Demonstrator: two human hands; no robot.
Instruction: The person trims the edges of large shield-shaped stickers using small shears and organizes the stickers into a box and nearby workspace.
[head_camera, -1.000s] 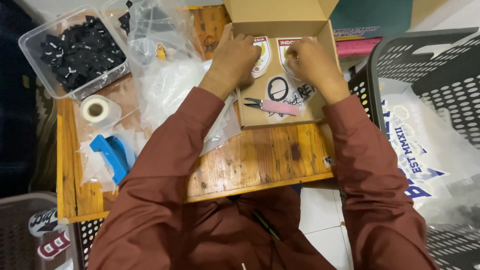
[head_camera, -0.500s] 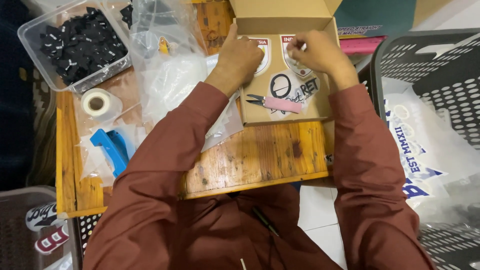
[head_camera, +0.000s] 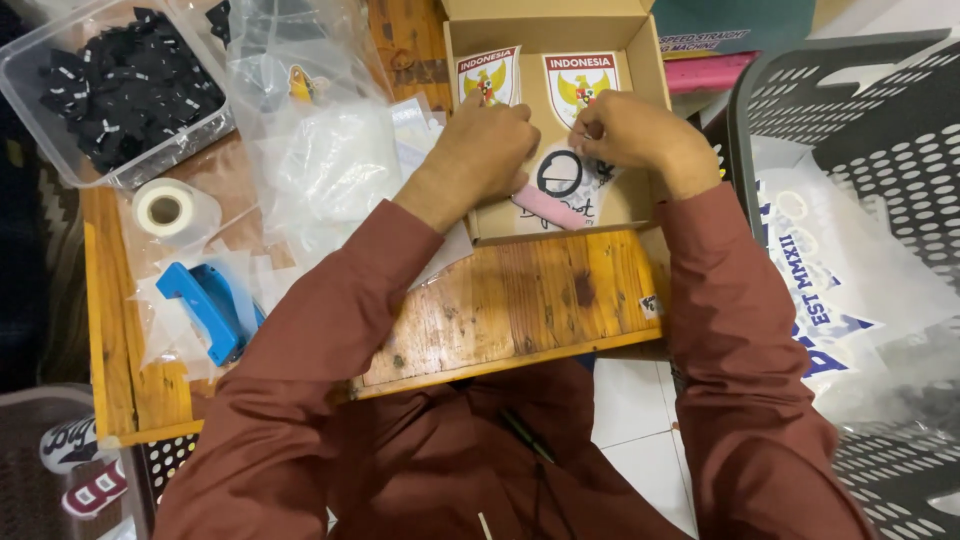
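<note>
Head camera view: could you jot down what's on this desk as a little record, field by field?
left hand: left hand rests inside the cardboard box, on a shield-shaped patch
right hand: right hand pinches at a sheet beside the black ring print
second patch: shield-shaped crest patch, flat in the box
pink-handled tool: in the box, under the hands
table left: tape roll, blue tool, clear tub of black pieces
right side: grey basket

2 patches in box on table

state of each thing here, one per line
cardboard box: open, flaps up
shield patches: flat in box
clear tub: lidless, full of black pieces
tape roll: lying flat
blue tool: lying on table
left hand: fingers curled, in box
right hand: pinching inside box
</note>
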